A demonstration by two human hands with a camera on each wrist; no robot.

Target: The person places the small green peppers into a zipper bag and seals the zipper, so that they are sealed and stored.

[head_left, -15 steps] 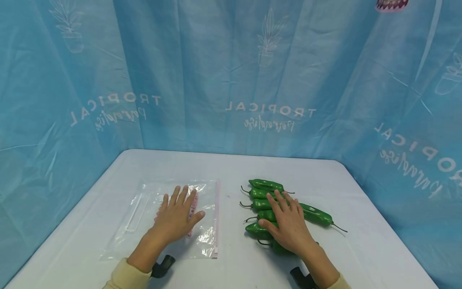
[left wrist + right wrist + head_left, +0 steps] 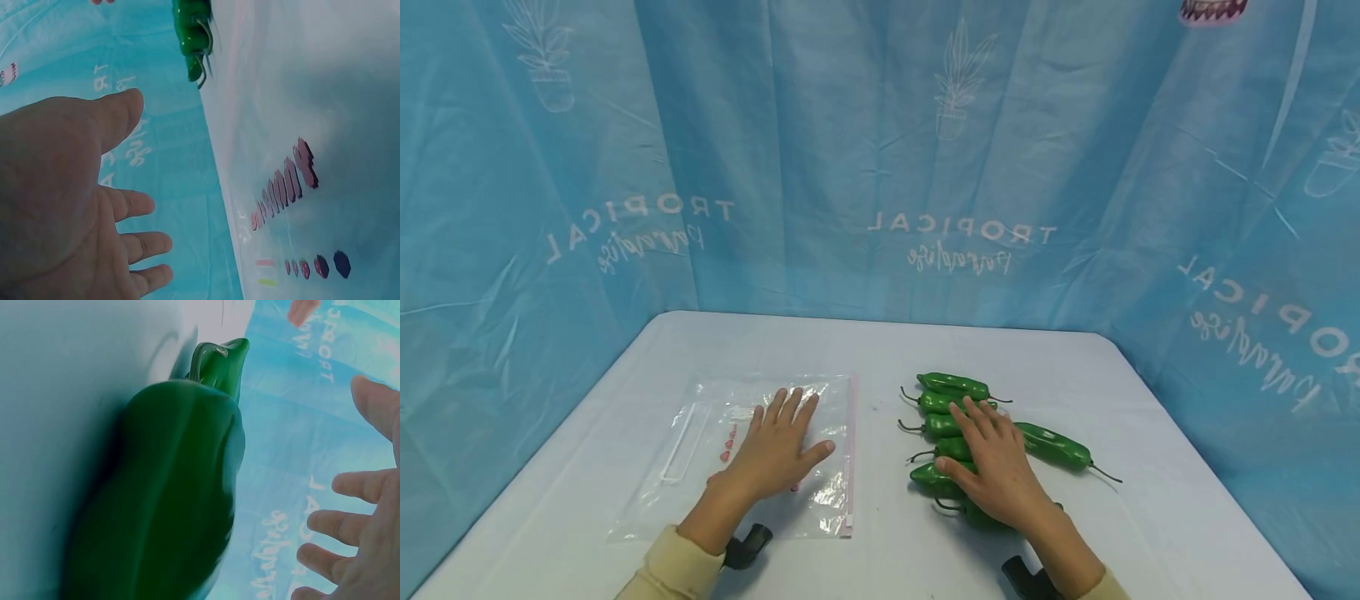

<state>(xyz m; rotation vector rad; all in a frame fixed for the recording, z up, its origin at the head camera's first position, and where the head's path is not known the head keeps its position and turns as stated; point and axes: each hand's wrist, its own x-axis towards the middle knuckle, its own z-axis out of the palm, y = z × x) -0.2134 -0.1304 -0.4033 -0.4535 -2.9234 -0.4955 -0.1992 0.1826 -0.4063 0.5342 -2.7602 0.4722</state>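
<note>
My left hand is held palm down over a clear zip bag, its fingers spread and straight. In the left wrist view that hand is apart from the bag, which lies flat and carries red print. My right hand hovers with straight fingers over several green chili peppers laid in a stack of rows. The right wrist view shows a gap between this hand and the nearest pepper. Neither hand grips anything. Parts of the middle peppers are hidden under the right hand.
Bag and peppers lie on a white table. One pepper points out to the right with its stem. A blue printed curtain hangs behind and at both sides. Dark wrist mounts stick out under the wrists.
My left hand has shifted slightly to the right above the bag, uncovering some red print. My right hand has moved a little to the left over the peppers. Bag and peppers stay put.
</note>
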